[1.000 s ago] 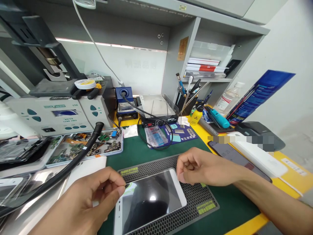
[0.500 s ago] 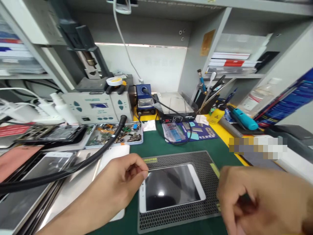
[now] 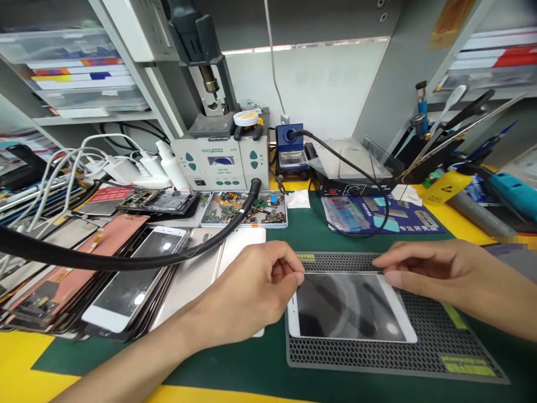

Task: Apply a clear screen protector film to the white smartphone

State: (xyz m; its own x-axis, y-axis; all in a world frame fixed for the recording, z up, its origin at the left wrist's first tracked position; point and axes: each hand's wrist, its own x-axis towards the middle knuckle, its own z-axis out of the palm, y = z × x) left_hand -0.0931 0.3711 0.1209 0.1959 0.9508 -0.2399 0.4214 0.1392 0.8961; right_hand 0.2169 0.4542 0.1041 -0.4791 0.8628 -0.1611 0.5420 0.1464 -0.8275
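A white-framed smartphone (image 3: 348, 308) with a dark, shiny screen lies face up on a grey honeycomb-patterned mat (image 3: 352, 354). My left hand (image 3: 255, 285) is closed in a pinch at the phone's far left corner. Whatever is between its fingertips, if anything, is too small to make out. At the far right corner is my right hand (image 3: 444, 277), its thumb and forefinger stretched out with a gap between them. The thumb tip is at the phone's edge, and the forefinger reaches just past it over the mat.
A black hose (image 3: 201, 249) arcs across the left side from a rework station (image 3: 218, 162). Stacked phone parts (image 3: 134, 280) lie left, a tray of small boards (image 3: 251, 223) behind. Further back are a soldering iron stand (image 3: 289, 151), a heating plate (image 3: 352, 187) and a yellow bottle (image 3: 447, 187).
My right hand has come from the right of the mat to the phone's far right corner, its fingers extending. My left hand still pinches at the left corner. The view has shifted right-to-left across the bench.
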